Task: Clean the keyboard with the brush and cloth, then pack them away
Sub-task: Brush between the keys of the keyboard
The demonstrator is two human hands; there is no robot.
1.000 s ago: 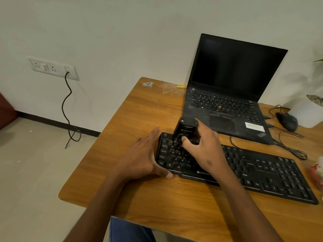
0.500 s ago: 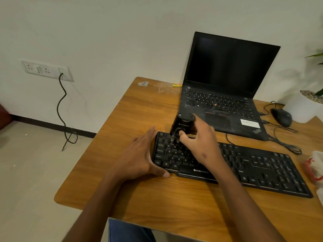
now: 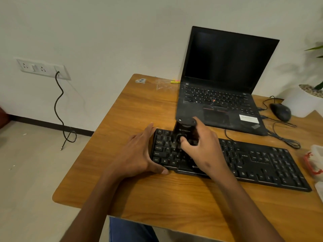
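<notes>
The right hand grips a black brush, fingers and thumb curled round its body, and holds it upright with the working end down on the left part of the keyboard, about the upper letter rows. The left hand lies flat with straight fingers against the keyboard's left end, thumb along the front edge, seemingly to steady it. So the brushing step looks to be in hand, and early: the whole right stretch of keys lies beyond the brush. The next move likely calls for working the brush rightward row by row while the left hand stops the board sliding on the surface. At the right edge sits a white bundle with red, only partly in view; whether it is the cloth I cannot tell. Just behind the keyboard stands an open laptop, close to the brush top, so strokes away from the person have little room. A mouse and its cables lie behind the keyboard's right half, and a potted plant in the far corner.
</notes>
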